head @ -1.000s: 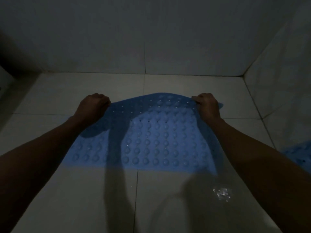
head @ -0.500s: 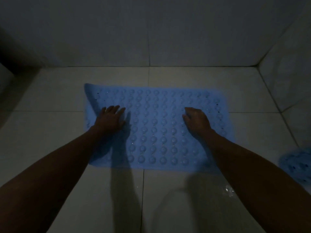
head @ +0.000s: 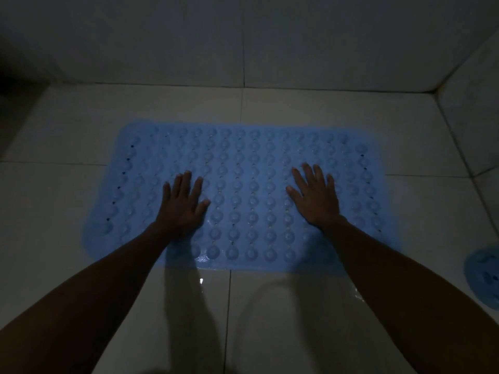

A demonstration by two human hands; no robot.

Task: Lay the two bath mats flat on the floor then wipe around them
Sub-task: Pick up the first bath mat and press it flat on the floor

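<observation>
A blue bath mat [head: 243, 163] covered in round bumps lies flat on the pale tiled floor, its long side running left to right. My left hand [head: 183, 203] presses on its left half with fingers spread and straight. My right hand [head: 314, 195] presses on its right half the same way. A corner of the second blue mat [head: 483, 276] shows at the right edge of the view, mostly cut off.
Tiled walls [head: 243, 39] close the space behind and to the right, meeting in a corner at the upper right. Wet patches glisten on the floor tiles [head: 201, 280] just in front of the mat. The room is dim.
One second ago both hands gripped the mat's far edge, lifted. They let it down; the mat now lies flat and both hands press on it with straightened, spread fingers.
</observation>
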